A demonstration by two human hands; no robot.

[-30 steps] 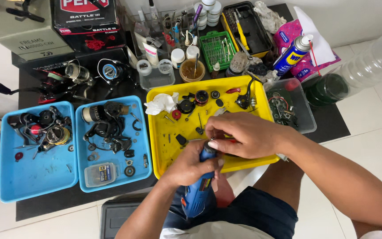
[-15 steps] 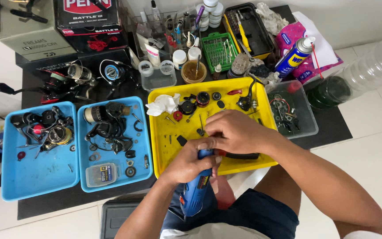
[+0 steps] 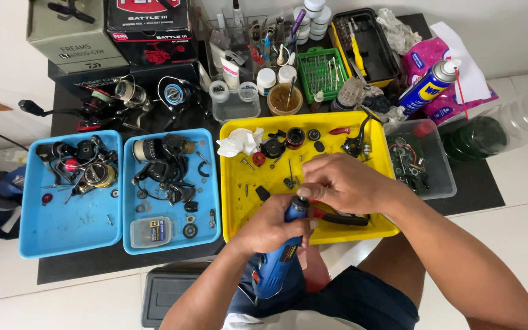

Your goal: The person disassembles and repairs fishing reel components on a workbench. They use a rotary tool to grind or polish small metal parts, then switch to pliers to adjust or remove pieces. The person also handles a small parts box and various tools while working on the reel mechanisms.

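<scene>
My left hand (image 3: 270, 227) grips a blue power screwdriver (image 3: 279, 256), its nose pointing up over the front edge of the yellow tray (image 3: 239, 201). My right hand (image 3: 340, 182) is closed at the tool's tip, fingers pinching something small that I cannot make out. Black and red reel parts (image 3: 288, 139), loose screws and a crumpled white tissue (image 3: 239, 142) lie in the yellow tray. Red-handled pliers (image 3: 340, 217) rest under my right wrist.
Two blue trays (image 3: 56, 226) (image 3: 209, 220) of dismantled fishing reels sit to the left. A clear bin (image 3: 444, 177), a spray can (image 3: 429, 85), a green basket (image 3: 319, 73), jars, cardboard boxes (image 3: 148, 24) and a black case (image 3: 163, 296) surround the mat.
Both hands have shifted slightly toward the tray's front edge, the right hand staying closed at the screwdriver's tip. The trays and parts have not moved.
</scene>
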